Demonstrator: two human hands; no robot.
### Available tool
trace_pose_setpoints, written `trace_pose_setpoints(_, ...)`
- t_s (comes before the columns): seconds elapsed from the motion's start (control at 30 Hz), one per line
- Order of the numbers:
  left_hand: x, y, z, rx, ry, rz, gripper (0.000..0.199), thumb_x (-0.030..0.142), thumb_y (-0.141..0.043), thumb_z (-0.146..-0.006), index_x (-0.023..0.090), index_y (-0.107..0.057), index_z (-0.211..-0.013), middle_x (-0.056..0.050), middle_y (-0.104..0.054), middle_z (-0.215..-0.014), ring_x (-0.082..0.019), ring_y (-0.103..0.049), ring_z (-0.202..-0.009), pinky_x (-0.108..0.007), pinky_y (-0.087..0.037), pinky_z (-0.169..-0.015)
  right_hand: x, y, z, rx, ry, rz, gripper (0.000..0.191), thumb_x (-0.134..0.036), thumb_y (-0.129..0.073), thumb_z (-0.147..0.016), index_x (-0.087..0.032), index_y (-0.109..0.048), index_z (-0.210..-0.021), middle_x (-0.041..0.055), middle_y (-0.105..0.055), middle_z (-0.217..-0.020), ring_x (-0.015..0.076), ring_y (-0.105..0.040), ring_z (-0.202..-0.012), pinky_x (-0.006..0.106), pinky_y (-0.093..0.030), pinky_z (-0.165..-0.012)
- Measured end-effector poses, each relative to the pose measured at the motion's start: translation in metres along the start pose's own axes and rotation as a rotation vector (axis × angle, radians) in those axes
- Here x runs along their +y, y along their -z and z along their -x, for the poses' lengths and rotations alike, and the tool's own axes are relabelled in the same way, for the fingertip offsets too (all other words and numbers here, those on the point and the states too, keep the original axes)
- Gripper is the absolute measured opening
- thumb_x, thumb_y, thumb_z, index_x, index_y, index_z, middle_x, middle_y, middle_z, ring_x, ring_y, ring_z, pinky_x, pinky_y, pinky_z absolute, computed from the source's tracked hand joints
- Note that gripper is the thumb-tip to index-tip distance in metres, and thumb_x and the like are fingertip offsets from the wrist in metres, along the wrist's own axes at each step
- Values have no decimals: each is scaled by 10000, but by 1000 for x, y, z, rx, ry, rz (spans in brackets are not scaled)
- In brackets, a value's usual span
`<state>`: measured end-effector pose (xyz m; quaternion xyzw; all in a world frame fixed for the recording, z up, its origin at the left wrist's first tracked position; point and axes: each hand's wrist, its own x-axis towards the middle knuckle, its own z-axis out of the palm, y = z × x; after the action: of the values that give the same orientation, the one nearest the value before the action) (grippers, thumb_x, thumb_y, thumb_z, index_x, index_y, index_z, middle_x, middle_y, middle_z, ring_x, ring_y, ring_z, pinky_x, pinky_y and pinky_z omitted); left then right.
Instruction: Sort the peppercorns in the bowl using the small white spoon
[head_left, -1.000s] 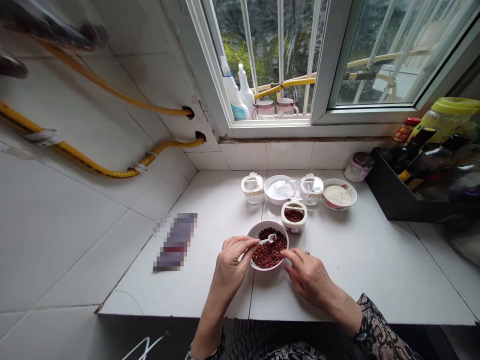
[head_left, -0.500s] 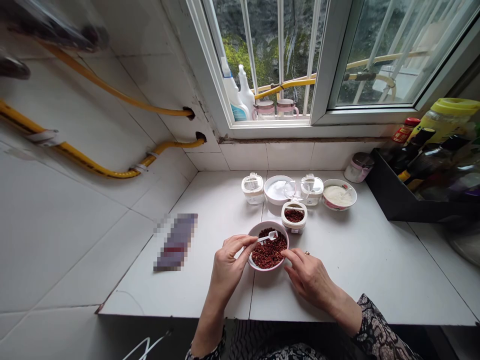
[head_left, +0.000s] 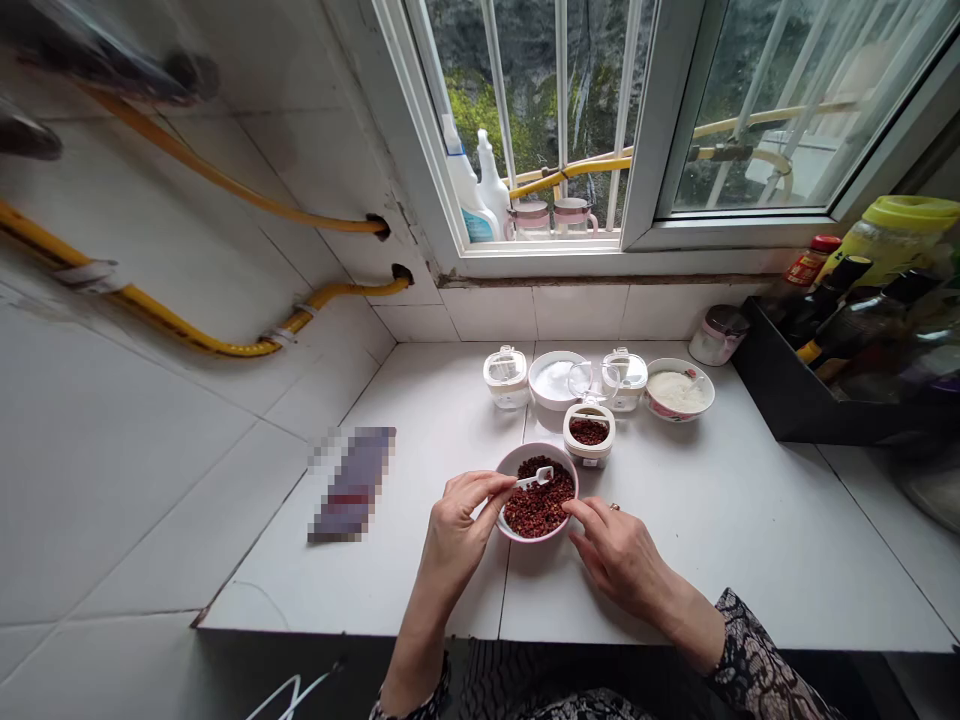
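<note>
My left hand (head_left: 466,520) pinches the handle of a small white spoon (head_left: 534,478) between thumb and fingertips. The spoon's scoop is over a round bowl (head_left: 511,463) with a pinkish outer side, which holds dark red peppercorns (head_left: 538,508). At the bowl's right rim, the curled fingers of my right hand (head_left: 619,550) hold its edge; a ring shows on one finger. Just behind the bowl stands a seasoning jar (head_left: 589,455) with its clear lid raised, with similar red peppercorns inside.
Farther back are two lidded seasoning jars (head_left: 505,380), a white bowl (head_left: 541,396) of white grains and a patterned bowl (head_left: 679,413) of pale powder. A black box (head_left: 780,400) of bottles stands right. A blurred purple packet (head_left: 351,485) lies left. Yellow pipe (head_left: 187,335) crosses the wall.
The small spoon has tilted and dipped slightly in my left hand, over the bowl. My right hand and the jars have stayed in place.
</note>
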<state>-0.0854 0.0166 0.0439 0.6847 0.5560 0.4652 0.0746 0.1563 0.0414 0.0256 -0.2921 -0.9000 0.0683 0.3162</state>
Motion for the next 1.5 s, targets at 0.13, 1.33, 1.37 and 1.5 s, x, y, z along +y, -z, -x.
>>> trace_pose_setpoints(0.13,0,0,-1,-24,-1,2,141,302,-648,-956,273,-783,-985,-21,-790,-917,-206,-728,-888,-357,-578,-828,0,0,0,3,1,5,301,-120,-391,-1004,-153,-454,-1297,107,-695,-995,201,-673,-714,298,-549,-598)
trace_pose_setpoints(1.33,19,-9,-29,221,-88,49,148,202,-675,-937,241,-755,-1056,-31,-777,-951,-190,-720,-909,-325,-575,-825,0,-1,2,-21,-22,-23,320,-108,-423,-990,-163,-467,-1302,97,-682,-1001,183,-659,-730,283,-532,-620)
trace_pose_setpoints(1.37,14,-3,-24,196,-61,53,134,225,-688,-930,245,-763,-1039,-28,-778,-946,-189,-726,-886,-321,-583,-815,0,-1,2,-19,-20,-22,319,-107,-423,-989,-161,-468,-1300,97,-683,-999,182,-658,-722,282,-531,-613)
trace_pose_setpoints(1.5,-2,5,-7,46,29,-7,141,316,-668,-937,257,-788,-984,-32,-791,-914,-208,-744,-851,-341,-601,-780,0,0,2,-15,-5,-28,323,-105,-449,-981,-147,-477,-1301,107,-685,-1011,181,-664,-724,280,-533,-607)
